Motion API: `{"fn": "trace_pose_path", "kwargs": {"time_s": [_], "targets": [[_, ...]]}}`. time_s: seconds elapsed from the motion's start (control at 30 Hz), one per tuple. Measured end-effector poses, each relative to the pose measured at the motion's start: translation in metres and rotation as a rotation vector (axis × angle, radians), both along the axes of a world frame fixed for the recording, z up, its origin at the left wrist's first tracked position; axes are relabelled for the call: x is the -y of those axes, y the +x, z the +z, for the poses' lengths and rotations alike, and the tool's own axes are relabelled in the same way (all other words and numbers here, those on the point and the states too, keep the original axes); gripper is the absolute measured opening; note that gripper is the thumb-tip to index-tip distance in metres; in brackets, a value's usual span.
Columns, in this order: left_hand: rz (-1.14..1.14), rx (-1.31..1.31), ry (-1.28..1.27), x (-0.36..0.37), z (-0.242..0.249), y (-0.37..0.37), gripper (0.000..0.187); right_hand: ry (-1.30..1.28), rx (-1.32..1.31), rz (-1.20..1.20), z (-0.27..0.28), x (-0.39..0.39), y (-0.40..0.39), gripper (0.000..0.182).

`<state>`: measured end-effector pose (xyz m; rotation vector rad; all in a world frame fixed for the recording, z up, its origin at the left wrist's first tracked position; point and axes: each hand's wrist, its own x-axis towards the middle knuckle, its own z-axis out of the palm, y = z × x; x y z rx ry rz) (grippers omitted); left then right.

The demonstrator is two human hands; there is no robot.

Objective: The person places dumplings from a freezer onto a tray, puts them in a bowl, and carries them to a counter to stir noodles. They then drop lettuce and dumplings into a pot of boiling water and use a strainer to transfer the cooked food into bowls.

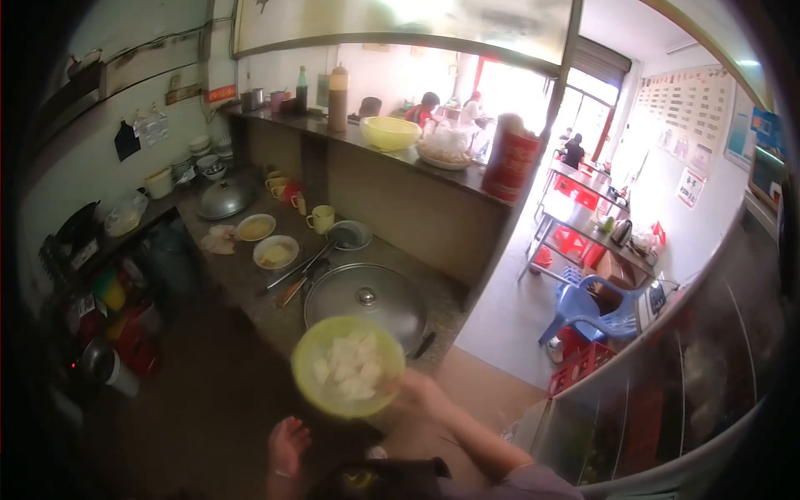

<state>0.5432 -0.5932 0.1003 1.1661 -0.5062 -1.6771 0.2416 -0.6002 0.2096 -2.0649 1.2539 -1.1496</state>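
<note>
My right hand (414, 393) grips the right rim of a yellow-green bowl (307, 385), its fingers partly hidden by the bowl. Inside lie several pale white pieces (354, 367), too blurred to name. The bowl is held up in front of the counter, overlapping the near edge of a large round metal lid (342, 292) in view. Below and left of the bowl is my left hand (289, 446), apart from it, with nothing in it and the fingers loosely curled but not closed.
Utensils with long handles (292, 290), two small bowls (275, 252), a yellow mug (320, 218) and a domed lid (225, 198) stand on the counter (250, 287). A raised ledge holds another yellow bowl (390, 133) and a red container (512, 160). Blue chairs (575, 307) stand beyond; people sit farther back.
</note>
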Motion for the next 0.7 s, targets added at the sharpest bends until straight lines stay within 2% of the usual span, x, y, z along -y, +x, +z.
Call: {"fn": "trace_pose_path", "kwargs": {"time_s": [0.13, 0.2, 0.27, 0.43, 0.57, 0.63, 0.67, 0.7], "targets": [[0.053, 0.042, -0.004, 0.048, 0.005, 0.008, 0.025, -0.149, -0.118, -0.133, 0.074, 0.068, -0.031, 0.023], [0.151, 0.049, 0.022, 0.066, -0.005, 0.017, 0.022, -0.229, -0.103, -0.228, 0.105, 0.103, -0.040, 0.022], [0.155, 0.033, 0.038, 0.083, -0.012, 0.024, 0.020, -0.329, -0.090, -0.263, 0.138, 0.140, -0.046, 0.021], [0.184, 0.010, 0.085, 0.140, -0.062, 0.065, 0.024, -0.461, -0.093, -0.462, 0.192, 0.246, -0.054, 0.022], [0.152, 0.030, -0.011, 0.212, -0.124, 0.126, 0.020, -0.453, -0.149, -0.711, 0.217, 0.334, -0.056, 0.028], [-0.065, 0.498, -0.203, 0.267, -0.158, 0.169, 0.017, -0.476, -0.122, -0.809, 0.227, 0.375, -0.051, 0.029], [-0.082, 0.505, -0.219, 0.285, -0.135, 0.178, 0.017, -0.475, -0.112, -0.890, 0.229, 0.394, -0.049, 0.030], [-0.022, 0.345, -0.098, 0.289, -0.082, 0.171, 0.021, -0.466, -0.091, -0.931, 0.230, 0.414, -0.051, 0.033]]}}
